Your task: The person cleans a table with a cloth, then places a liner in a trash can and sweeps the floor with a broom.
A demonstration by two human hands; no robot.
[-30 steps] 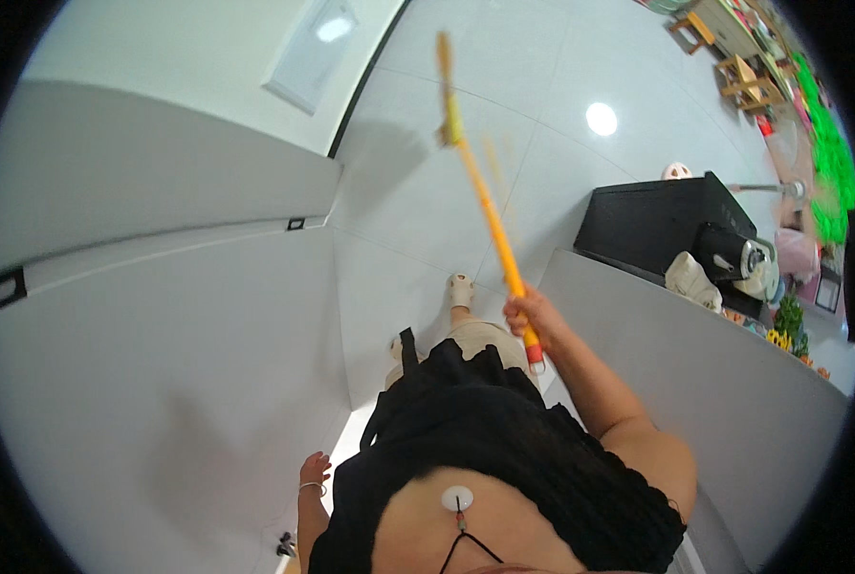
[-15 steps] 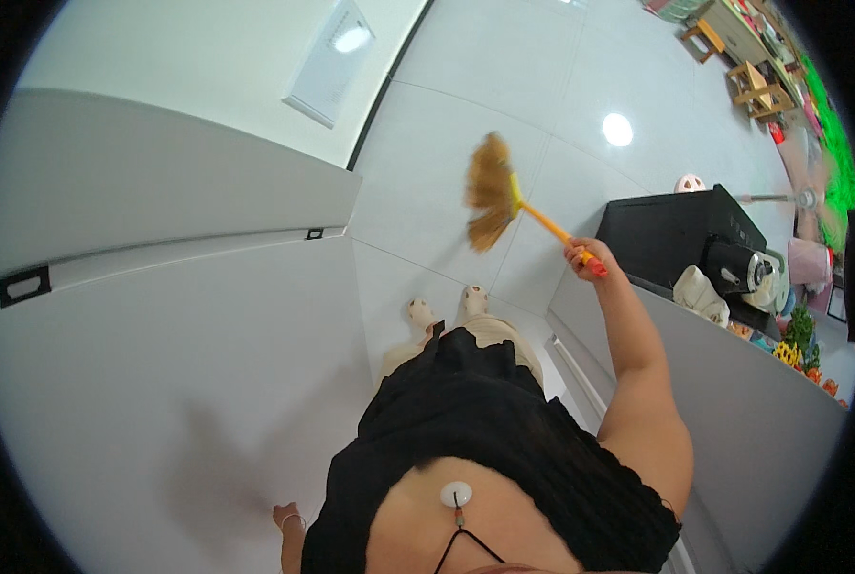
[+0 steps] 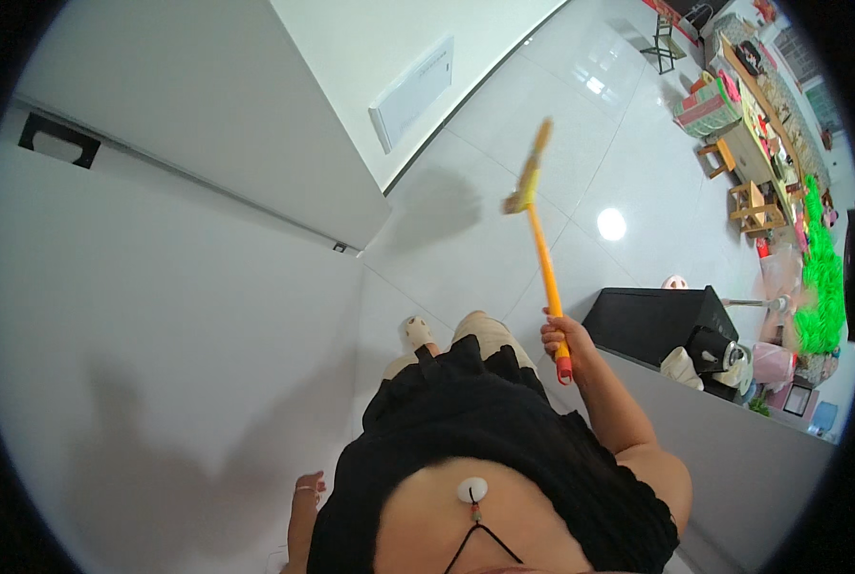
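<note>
Broom (image 3: 539, 239) held in right hand (image 3: 563, 340), fist clenched round the orange handle just above its red end cap. Handle points up and away from the body; straw head, blurred, hangs in the air above the pale tiled floor (image 3: 504, 230), not touching it. Head lies near the white wall (image 3: 160, 316) and the wall panel (image 3: 410, 91), apart from both.

Left hand (image 3: 305, 490) hangs low beside the hip, close to the wall, holding nothing; fingers loosely curled, grip released.

Person stands in a black top, feet (image 3: 418, 333) close to the corner where the wall steps out.

Risks, as judged:
- Broom head could strike the wall or the panel, since the swing passes close to that side.
- Hold sits at the very end of the handle, one-handed; a fast swing could twist the handle loose.
- Black box (image 3: 657, 320) and the grey desk (image 3: 734, 450) stand just to the right of the hand; an elbow or the red cap could knock them on a backswing.

Room:
- Open floor runs ahead and to the upper right, wide and bare up to the bright light patch.
- Left closed by the wall; right closed by the desk edge.
- Stools and clutter (image 3: 753, 153) stand well apart, far right.
</note>
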